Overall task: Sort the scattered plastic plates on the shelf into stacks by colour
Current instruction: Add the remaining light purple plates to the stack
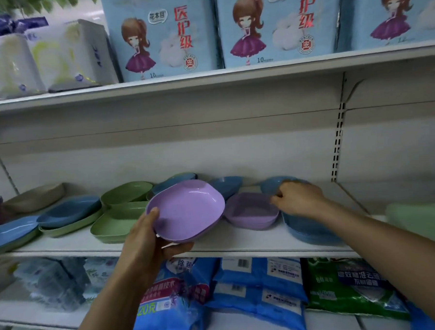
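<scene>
Left hand (144,239) around purple plate (188,209)

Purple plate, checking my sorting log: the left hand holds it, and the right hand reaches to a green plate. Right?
Not quite. The head view shows the left hand holding the purple plate, but the right hand reaches to a blue plate, not a green one.

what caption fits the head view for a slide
Left hand holds a purple plate at the shelf; right hand reaches toward a blue plate
</scene>
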